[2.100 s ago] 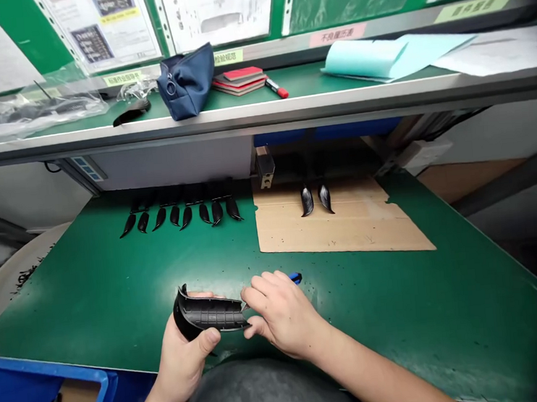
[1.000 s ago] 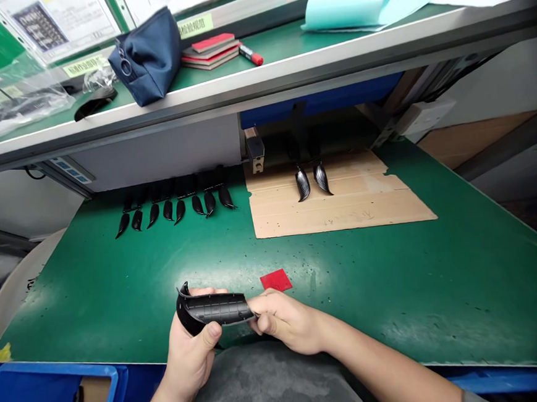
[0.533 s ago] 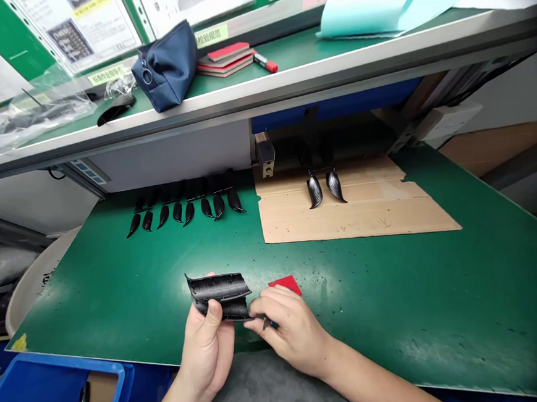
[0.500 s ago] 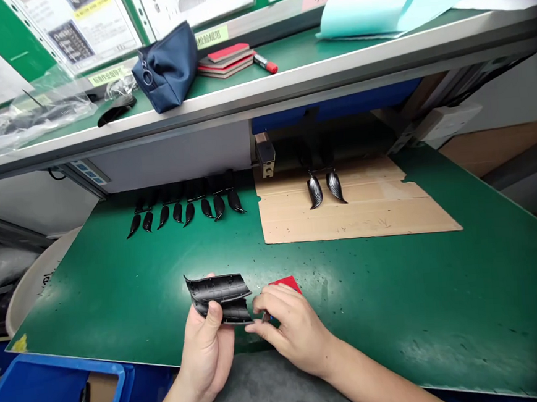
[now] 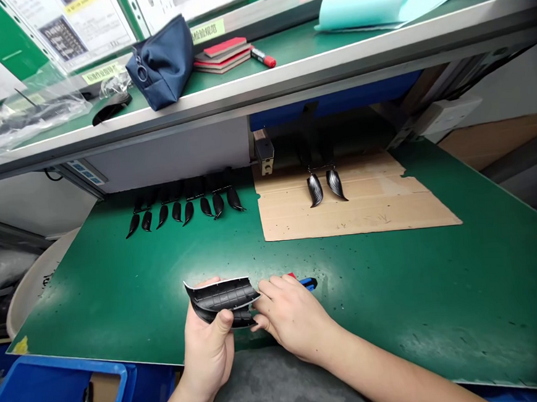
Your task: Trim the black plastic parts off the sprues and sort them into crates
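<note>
My left hand grips two curved black plastic shells, one above the other, their ribbed hollow sides facing me. The thumb presses on the lower shell, while the fingers are behind them. At the shells' right end is my right hand, fingers curled and thumb by the lower shell's tip. A blue-and-black tool handle sticks out behind this hand and appears to be held in it; its working end is hidden. Beyond the knuckles, a corner of a red object shows on the green table.
Several black leaf-shaped parts stand in a row at the back left. Two shiny ones rest on a cardboard sheet. A shelf crosses above, carrying a blue pouch. A blue bin is at lower left.
The shells have turned, and the upper one reaches further right. My right hand has moved up against their end, and the blue-and-black handle now shows behind it.
</note>
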{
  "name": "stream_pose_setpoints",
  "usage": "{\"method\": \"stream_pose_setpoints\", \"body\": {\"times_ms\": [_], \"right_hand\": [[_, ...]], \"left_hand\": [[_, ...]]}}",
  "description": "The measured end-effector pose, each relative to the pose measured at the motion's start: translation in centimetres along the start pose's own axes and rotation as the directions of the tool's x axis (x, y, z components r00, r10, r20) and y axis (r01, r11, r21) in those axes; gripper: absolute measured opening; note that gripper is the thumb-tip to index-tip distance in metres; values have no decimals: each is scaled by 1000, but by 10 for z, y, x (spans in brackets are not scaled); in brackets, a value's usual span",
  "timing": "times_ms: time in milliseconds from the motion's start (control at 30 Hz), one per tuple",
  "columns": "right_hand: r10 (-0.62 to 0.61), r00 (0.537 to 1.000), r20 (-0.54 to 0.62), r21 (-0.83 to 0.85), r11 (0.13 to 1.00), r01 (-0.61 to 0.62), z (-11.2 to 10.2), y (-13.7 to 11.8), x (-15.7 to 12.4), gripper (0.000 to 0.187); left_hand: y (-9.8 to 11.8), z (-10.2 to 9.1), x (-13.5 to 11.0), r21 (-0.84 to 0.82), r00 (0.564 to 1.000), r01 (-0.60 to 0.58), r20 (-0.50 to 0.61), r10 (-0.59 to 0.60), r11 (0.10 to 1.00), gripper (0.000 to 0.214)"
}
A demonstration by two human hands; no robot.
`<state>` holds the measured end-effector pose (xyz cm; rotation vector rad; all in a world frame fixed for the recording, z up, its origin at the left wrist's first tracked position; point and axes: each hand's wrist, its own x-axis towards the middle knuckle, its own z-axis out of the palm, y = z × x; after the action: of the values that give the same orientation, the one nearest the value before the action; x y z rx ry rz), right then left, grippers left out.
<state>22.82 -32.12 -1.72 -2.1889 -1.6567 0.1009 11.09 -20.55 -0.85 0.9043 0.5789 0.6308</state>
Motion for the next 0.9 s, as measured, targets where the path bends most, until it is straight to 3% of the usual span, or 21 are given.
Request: {"method": "stream_pose_setpoints", "body": {"times_ms": [133,267,433,633,900], "right_hand": [[-68,997,34,89,994,65,3,9,2,27],[-169,984,61,387,912,133,7,14,4,36],[27,996,-90,603,797,33,13,5,2,49],[140,979,-147,612,790,-21,18,-10,3,61],[70,989,-132,677,735,38,23,-7,5,55]], "left_hand": [[-2,-4,2,30,998,-39,47,37,999,56],[-4,-3,2,-12,999,-28,47,28,1000,61],[0,5,1,-99,1000,16,-2,-17,995,65],[2,8,2,-108,999,33,-20,-36,994,64],[-2,4,2,-123,999,9,-29,-13,992,66]]}}
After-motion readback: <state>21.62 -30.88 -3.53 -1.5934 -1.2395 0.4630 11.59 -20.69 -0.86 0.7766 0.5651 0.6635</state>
